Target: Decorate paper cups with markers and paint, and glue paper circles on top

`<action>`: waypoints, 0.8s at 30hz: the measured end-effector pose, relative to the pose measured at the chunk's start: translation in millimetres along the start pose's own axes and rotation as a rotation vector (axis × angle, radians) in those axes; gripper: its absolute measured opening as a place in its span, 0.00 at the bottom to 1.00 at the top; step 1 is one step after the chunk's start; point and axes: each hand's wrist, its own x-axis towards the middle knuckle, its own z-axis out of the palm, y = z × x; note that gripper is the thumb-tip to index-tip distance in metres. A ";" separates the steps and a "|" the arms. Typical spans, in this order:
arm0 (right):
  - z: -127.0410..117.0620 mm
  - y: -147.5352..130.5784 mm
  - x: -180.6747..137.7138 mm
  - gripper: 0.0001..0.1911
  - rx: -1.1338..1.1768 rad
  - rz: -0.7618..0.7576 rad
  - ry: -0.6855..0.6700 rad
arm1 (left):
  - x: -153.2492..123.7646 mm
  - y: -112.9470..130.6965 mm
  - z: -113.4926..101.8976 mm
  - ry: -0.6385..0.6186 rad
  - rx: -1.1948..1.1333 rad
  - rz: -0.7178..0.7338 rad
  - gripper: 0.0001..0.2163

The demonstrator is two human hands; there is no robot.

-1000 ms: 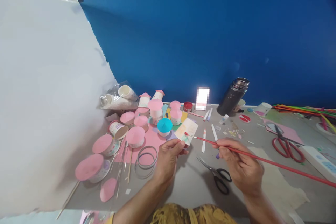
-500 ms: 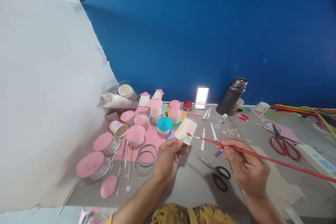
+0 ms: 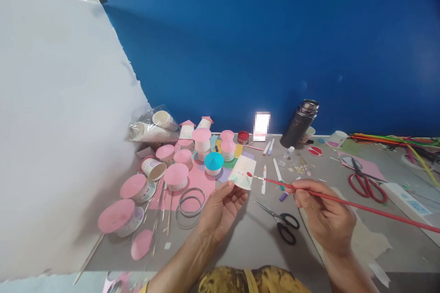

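My left hand [image 3: 222, 206] pinches a white paper cup [image 3: 242, 170] by its lower edge, the cup tipped on its side. Green strokes and small red marks show on the cup's wall. A long red paintbrush [image 3: 330, 199] runs through the closed fingers of my right hand [image 3: 325, 219]. Its red-tipped bristles point left at the cup's right side; whether they touch it I cannot tell. Black-handled scissors [image 3: 282, 222] lie half open on the table between my hands. Two grey rings [image 3: 191, 206] lie just left of my left hand.
Several cups with pink paper cone roofs [image 3: 176, 175] crowd the left, one with a blue roof [image 3: 213, 162]. Markers [image 3: 278, 171], a small red paint pot [image 3: 243, 136] and a dark flask [image 3: 300, 123] stand or lie behind. Red-handled scissors [image 3: 367, 187] lie at right.
The cup has turned slightly in my left hand, and red marks show on it more clearly. My left fingers have spread a little below it. The brush tip sits slightly further right on the cup.
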 end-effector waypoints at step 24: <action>-3.0 -1.1 2.7 0.06 0.067 0.062 0.034 | 5.5 5.7 5.4 0.050 -0.155 -0.176 0.08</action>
